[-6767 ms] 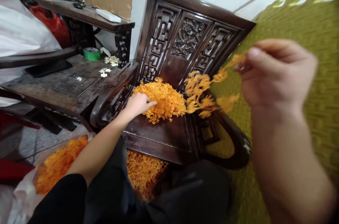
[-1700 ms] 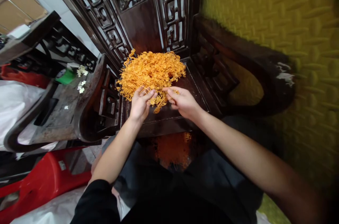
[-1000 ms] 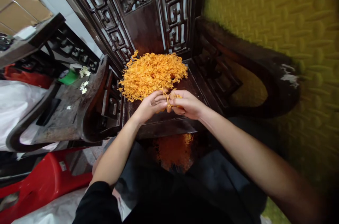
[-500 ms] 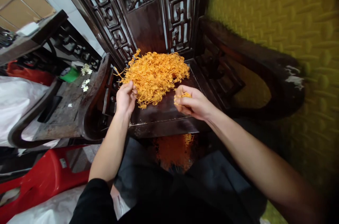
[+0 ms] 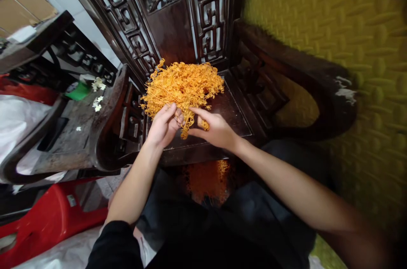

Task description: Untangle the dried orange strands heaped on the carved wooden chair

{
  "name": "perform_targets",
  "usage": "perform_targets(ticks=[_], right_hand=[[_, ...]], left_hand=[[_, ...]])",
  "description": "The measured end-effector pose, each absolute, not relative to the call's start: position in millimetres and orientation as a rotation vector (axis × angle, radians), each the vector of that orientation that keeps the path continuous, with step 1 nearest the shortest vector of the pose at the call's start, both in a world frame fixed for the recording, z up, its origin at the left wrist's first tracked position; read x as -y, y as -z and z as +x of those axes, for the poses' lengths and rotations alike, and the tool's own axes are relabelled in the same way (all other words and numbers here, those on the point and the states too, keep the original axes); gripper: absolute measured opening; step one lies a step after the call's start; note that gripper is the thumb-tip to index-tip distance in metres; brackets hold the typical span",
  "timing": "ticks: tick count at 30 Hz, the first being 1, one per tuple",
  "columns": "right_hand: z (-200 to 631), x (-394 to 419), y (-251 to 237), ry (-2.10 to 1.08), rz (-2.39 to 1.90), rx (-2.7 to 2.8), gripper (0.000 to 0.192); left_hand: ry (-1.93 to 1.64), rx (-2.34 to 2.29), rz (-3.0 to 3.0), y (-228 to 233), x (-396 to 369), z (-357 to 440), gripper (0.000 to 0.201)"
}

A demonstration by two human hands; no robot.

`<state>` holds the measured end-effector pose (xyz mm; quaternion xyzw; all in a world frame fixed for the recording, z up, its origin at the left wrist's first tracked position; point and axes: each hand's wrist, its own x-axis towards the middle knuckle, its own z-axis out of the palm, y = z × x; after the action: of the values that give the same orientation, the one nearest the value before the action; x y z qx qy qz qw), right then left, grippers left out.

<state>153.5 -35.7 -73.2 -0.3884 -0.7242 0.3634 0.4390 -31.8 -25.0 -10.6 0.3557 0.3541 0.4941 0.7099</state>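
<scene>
Orange strands (image 5: 188, 122) dangle from the left hand (image 5: 163, 128).

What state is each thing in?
Left hand: closed on a sprig
Sprig: dangling between the hands
Right hand: thumb and forefinger apart, orange bit in its curled fingers
Heap: loose, piled on the seat
Chair: upright, right armrest marked white
White flowers: loose on the neighbouring seat
</scene>
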Motion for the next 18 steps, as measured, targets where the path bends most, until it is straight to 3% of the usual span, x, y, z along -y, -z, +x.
perform_targets(ticks=[2, 5, 6, 11, 18], right_hand=[[148.6, 38.5, 71.6, -0.794, -0.891, 1.842, 0.061], [148.9, 38.6, 66.2, -0.753, -0.861, 1.771, 0.022], [151.9, 38.3, 62.9, -0.747, -0.853, 1.742, 0.016], [177.2, 43.1, 33.0, -0.745, -0.914, 1.587, 0.024], [195.5, 53.3, -16.6, -0.921, -0.720, 1.221, 0.035]], left_hand=[[-1.087, -0.761, 0.804, 7.0, 30.8, -30.6, 0.028], [-1.092, -0.739, 0.928, 2.8, 38.3, -27.7, 0.028], [-1.113, -0.730, 0.985, 2.5, 39.0, -26.7, 0.028], [-1.312, -0.766, 1.171, 17.3, 18.5, -25.1, 0.047], [-1.124, -1.118, 1.765, 58.7, -19.8, -27.6, 0.035]])
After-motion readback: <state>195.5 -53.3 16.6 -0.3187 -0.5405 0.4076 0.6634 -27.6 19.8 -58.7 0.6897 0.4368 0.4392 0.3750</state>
